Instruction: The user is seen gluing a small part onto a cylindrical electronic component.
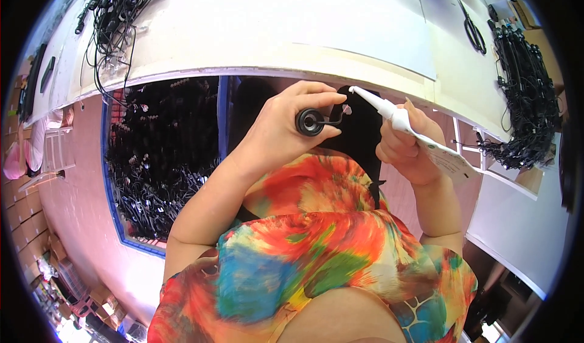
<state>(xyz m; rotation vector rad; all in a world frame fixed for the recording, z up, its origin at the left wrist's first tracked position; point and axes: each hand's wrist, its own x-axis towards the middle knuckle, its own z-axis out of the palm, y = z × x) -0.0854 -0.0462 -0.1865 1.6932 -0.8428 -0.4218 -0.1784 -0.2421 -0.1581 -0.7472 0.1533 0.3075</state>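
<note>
My left hand [267, 127] is closed around a black cylindrical part [310, 122], whose round, hollow-looking end faces up. A short dark wire [331, 123] curves out of it toward a small pale piece [346, 109] near my thumb and fingertips. My right hand [413, 145] grips a white squeeze tube [441, 159], like a glue tube, with its long tapered nozzle [368, 98] pointing up and left. The nozzle tip is close to my left fingertips, seemingly apart from the black part. Both hands are above my lap, just before the table edge.
The white table [243, 33] spans the far side. On it lie black corded parts [121, 8] at left, scissors [473, 33] and a heap of black cables [523, 100] at right. A blue-rimmed bin [115, 221] of dark parts stands below left. Cardboard boxes [24, 215] are farther left.
</note>
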